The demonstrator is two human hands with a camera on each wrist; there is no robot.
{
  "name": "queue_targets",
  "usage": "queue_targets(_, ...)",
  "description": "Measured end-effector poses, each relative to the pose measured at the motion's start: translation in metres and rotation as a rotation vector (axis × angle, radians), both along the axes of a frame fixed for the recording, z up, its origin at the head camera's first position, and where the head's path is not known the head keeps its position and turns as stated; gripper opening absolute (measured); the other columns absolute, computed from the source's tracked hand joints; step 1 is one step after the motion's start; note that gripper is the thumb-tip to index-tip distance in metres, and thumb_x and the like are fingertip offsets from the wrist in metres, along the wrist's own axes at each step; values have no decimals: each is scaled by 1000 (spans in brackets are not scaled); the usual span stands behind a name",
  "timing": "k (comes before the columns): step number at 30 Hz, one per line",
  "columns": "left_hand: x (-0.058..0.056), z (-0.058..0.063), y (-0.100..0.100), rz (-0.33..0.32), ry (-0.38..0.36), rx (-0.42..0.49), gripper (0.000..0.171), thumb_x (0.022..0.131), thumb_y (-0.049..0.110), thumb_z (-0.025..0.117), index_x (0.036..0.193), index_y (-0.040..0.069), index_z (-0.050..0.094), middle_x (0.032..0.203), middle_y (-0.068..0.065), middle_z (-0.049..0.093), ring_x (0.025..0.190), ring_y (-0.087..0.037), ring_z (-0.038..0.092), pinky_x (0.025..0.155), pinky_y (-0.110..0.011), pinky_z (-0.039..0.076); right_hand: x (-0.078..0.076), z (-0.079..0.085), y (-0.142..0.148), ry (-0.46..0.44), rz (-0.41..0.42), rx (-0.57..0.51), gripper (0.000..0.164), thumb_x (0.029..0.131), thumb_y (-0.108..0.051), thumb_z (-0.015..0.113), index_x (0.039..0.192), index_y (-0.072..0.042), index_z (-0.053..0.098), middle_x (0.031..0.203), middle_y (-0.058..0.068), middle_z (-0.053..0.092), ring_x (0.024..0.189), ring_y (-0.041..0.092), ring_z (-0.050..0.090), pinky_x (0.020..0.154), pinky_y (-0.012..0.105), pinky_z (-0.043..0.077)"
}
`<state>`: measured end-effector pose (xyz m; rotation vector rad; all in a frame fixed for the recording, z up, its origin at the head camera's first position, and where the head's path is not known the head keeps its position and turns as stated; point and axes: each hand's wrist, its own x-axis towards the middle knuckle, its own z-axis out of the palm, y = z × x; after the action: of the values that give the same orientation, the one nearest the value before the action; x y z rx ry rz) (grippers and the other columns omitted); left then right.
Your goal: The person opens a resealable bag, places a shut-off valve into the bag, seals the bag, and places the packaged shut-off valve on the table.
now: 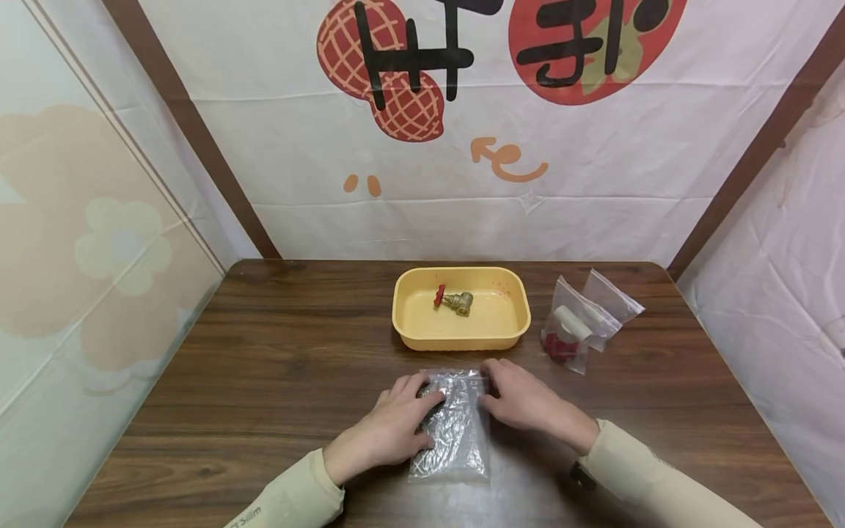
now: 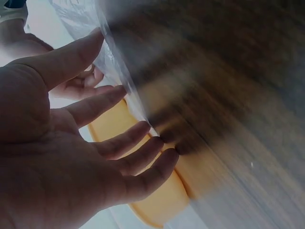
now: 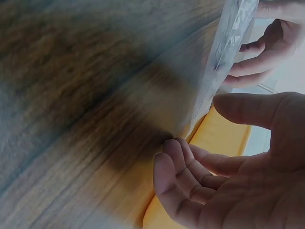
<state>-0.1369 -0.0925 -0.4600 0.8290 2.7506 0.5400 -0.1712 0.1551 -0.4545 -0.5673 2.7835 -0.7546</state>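
A clear zip bag [image 1: 458, 433] lies flat and shiny on the table, its zip end toward the tray. My left hand [image 1: 391, 427] rests at the bag's left side, thumb and fingers spread over that edge. In the left wrist view, its fingers are extended, with the fingertips [image 2: 119, 91] along the plastic. My right hand [image 1: 527, 400] touches the upper right corner, its fingers loosely bent. The right wrist view has the thumb [image 3: 238, 107] at the bag's edge, apart from the other fingers. Beyond the bag, a brass gate valve [image 1: 458, 301] with a red handwheel sits in a yellow tray [image 1: 462, 343].
Right of the tray lies a zip bag [image 1: 571, 334] holding a whitish cylinder and something red. Another clear zip bag [image 1: 612, 295] overlaps it from behind. The wooden table [image 1: 277, 367] meets a printed cloth wall [image 1: 297, 220] at the back.
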Motion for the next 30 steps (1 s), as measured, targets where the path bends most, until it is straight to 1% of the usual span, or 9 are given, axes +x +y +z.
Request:
queue_targets(2,0,-1,1,-5,3,-9,66,86,22,86,146,8,60,158,-23,40,144,-41,37,108,-64,40,-2,0,0,14,5,17,42,92,-14,79,127,3,62,110,13,64,105,31,63,95,51,54)
queue_targets(6,1,-2,2,-9,11,-17,65,86,24,86,145,10,61,159,-22,40,144,-39,38,107,-63,40,-6,-3,1,44,17,50,32,91,-13,79,116,0,65,103,10,60,97,28,61,90,49,54)
queue_targets(9,1,-1,3,-11,16,-30,64,87,25,87,144,12,63,158,-21,41,144,-39,38,106,-62,41,-8,-5,1,35,6,49,28,91,-16,80,112,-3,66,101,8,59,94,24,60,87,47,54)
queue_targets(15,2,0,3,-20,29,-56,64,86,28,87,145,17,64,158,-19,42,142,-39,39,102,-61,43,-10,-7,-1,18,-20,44,37,88,-19,85,116,-4,67,105,8,60,96,24,59,87,46,53)
queue_targets(20,3,0,3,-26,49,-70,65,86,29,88,145,18,64,157,-19,42,142,-38,40,101,-59,44,-12,-7,-2,11,-17,40,37,87,-21,86,113,-4,67,103,7,59,93,22,58,87,46,53)
queue_targets(22,3,0,4,-30,56,-79,65,86,29,88,145,19,64,157,-19,42,141,-38,40,100,-59,44,-14,-6,-1,1,-28,35,36,88,-22,86,112,-4,66,101,6,59,92,22,58,86,45,53)
queue_targets(26,3,1,4,-34,53,-84,64,86,30,88,145,19,64,157,-18,42,141,-38,40,100,-59,44,-17,-1,1,-52,-74,1,34,91,-24,84,110,-2,66,91,5,63,82,19,60,76,41,54)
queue_targets(29,2,1,4,-30,48,-75,65,86,30,88,145,20,65,157,-18,42,142,-38,39,101,-59,43,-20,1,2,-132,-119,-70,33,92,-21,82,111,1,66,83,5,66,66,18,63,61,37,56)
queue_targets(30,2,0,4,-29,46,-73,65,85,30,88,145,20,65,158,-18,42,142,-38,39,101,-60,43,-20,1,2,-163,-132,-100,34,93,-19,82,113,3,65,81,6,66,62,19,64,57,36,56)
